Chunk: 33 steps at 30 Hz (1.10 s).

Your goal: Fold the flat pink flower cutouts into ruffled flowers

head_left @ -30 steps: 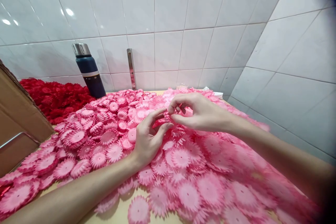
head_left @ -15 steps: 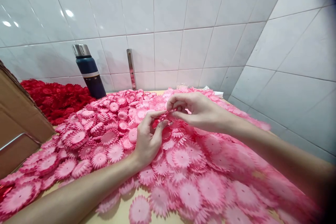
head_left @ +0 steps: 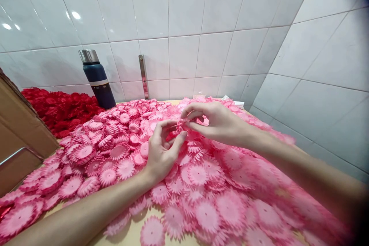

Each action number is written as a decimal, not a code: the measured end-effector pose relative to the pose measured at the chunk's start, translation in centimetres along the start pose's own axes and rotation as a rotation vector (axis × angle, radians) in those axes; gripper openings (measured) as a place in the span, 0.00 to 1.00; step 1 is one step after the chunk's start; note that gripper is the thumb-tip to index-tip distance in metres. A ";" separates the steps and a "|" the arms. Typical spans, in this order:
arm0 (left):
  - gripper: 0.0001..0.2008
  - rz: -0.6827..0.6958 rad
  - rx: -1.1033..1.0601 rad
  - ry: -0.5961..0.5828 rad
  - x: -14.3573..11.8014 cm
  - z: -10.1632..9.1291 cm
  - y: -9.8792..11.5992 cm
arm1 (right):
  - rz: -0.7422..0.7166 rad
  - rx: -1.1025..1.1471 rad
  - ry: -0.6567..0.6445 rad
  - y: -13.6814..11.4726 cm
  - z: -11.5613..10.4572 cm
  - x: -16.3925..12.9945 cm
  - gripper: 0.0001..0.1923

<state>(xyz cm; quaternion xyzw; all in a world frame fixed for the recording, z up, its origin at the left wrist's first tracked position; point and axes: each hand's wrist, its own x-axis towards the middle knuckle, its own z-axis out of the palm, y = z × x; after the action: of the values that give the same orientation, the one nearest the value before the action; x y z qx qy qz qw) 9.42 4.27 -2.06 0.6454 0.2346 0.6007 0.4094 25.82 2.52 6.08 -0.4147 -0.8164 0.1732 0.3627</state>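
A wide heap of pink fabric flower petals (head_left: 207, 184) covers the table. My right hand (head_left: 215, 123) hovers above the middle of the heap and pinches a small pink petal piece (head_left: 181, 123) between thumb and fingers. My left hand (head_left: 163, 150) rests its heel on the heap just below, its fingers curled up toward the same piece, with the fingertips at its edge. Whether the left fingers grip the piece or only touch it is hard to tell.
A pile of red petals (head_left: 57, 109) lies at the back left. A dark blue flask (head_left: 96, 78) with a steel cap stands against the tiled wall beside a metal bracket (head_left: 143, 76). A cardboard box (head_left: 20, 134) stands at the left. Bare tabletop (head_left: 132, 234) shows in front.
My left fingers have curled in closer to the petal piece. My right hand has shifted slightly left while keeping its pinch.
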 end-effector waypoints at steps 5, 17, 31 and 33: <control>0.06 -0.043 0.059 -0.013 0.1 -0.2 0.1 | -0.088 -0.129 0.019 -0.3 0.2 -0.1 0.08; 0.11 -0.088 -0.199 -0.144 -0.8 -0.3 -0.1 | 0.331 0.204 0.543 1.9 -5.2 -0.3 0.11; 0.06 -0.019 0.109 -0.074 -0.3 -0.7 0.2 | 0.255 0.042 0.366 -0.5 -2.7 0.1 0.12; 0.05 0.016 0.113 -0.105 -0.3 -0.7 0.3 | 0.294 0.010 0.299 -0.4 -2.5 0.1 0.15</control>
<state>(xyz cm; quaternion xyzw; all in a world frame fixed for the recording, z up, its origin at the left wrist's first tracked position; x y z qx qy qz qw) 8.61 4.05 -2.07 0.7000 0.2413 0.5550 0.3792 27.39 2.31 7.99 -0.5488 -0.6833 0.1648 0.4525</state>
